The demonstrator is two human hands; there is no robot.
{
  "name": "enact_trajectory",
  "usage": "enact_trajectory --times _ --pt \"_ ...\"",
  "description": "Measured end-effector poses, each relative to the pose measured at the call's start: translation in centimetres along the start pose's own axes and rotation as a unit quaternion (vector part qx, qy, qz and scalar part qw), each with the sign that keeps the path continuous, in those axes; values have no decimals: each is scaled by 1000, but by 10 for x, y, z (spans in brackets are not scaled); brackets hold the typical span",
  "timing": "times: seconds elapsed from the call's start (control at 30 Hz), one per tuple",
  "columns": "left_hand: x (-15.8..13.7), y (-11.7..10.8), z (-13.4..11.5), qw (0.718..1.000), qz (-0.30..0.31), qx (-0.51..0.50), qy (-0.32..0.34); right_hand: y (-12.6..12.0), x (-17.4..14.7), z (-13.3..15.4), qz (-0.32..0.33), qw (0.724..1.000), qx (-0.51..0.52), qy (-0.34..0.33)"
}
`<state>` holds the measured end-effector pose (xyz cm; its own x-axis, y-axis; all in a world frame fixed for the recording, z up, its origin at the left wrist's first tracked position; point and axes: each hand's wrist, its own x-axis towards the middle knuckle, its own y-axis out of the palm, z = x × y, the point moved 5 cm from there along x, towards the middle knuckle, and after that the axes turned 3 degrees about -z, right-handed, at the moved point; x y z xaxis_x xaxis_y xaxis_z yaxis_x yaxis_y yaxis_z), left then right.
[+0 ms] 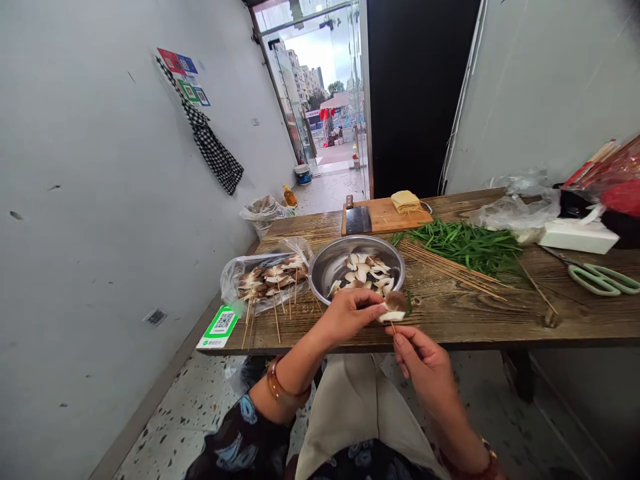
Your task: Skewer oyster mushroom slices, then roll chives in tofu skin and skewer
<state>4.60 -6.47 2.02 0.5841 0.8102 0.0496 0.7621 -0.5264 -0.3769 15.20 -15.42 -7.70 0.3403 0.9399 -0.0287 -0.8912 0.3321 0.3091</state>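
Observation:
Just in front of the metal bowl (320, 270), my left hand (353, 313) pinches a brown-capped mushroom (397, 303) with a pale stem side. My right hand (423, 357) is closed on a thin wooden skewer (393, 327) below it, whose upper end meets the mushroom; whether the tip is inside is hidden. Loose mushroom pieces (364, 268) lie in the bowl. Left of it, several skewered mushrooms (270, 279) rest on a plastic-covered tray, their sticks pointing toward me.
Behind the bowl lies a cutting board (383, 217) with a cleaver (359, 219) and stacked tofu sheets (405, 201). Chopped greens (470, 245) and bare skewers (450, 267) lie to the right, then scissors (595, 277) and a tissue pack (580, 233). A QR-code card (220, 327) sits at the table's left corner.

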Motion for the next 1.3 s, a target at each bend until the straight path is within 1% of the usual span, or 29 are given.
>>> enact_trajectory --times 0.1,0.27,0.37,0.43,0.5,0.53,0.6,0.63,0.7,0.73,0.77,0.8,0.83,0.97,1.07,1.17,1.3 --pt "2 2 1 1000 1 -12 -12 -3 1 1 -16 999 -24 -13" --pt "5 10 -1 999 42 -1 -3 -7 6 2 -34 997 -52 -40" --pt "12 4 0 999 43 14 9 -10 11 0 -30 998 -33 -35" --pt "23 -9 4 1000 15 13 21 -14 15 -2 -40 999 -9 -29" --pt "40 -28 10 999 -35 19 28 -21 21 -4 -62 998 18 -23" --pt "50 -39 14 997 -70 33 31 -24 24 -5 -73 997 30 -20" --pt "70 -53 22 988 -103 114 29 -28 30 -7 -89 995 52 -16" --pt "80 -57 27 978 -102 181 21 -29 32 -8 -92 994 58 -15" --pt "97 -58 36 940 -78 331 6 -31 36 -9 -96 994 59 -13" --pt "103 -56 41 920 -60 387 0 -31 37 -10 -96 994 56 -11" --pt "108 -53 46 904 -45 425 -4 -31 38 -10 -95 994 53 -9" --pt "111 -49 50 895 -32 445 -7 -31 38 -11 -93 994 52 -7" --pt "114 -45 54 891 -24 453 -9 -31 39 -12 -89 995 51 -4" --pt "117 -33 69 886 -7 463 -15 -30 40 -14 -71 996 53 -1" --pt "118 -31 77 893 0 450 -22 -31 40 -15 -68 996 57 -1" --pt "121 -38 80 908 -11 418 -35 -32 41 -16 -64 996 62 2" --pt "121 -56 75 938 -51 338 -56 -33 41 -16 -60 996 60 -2"
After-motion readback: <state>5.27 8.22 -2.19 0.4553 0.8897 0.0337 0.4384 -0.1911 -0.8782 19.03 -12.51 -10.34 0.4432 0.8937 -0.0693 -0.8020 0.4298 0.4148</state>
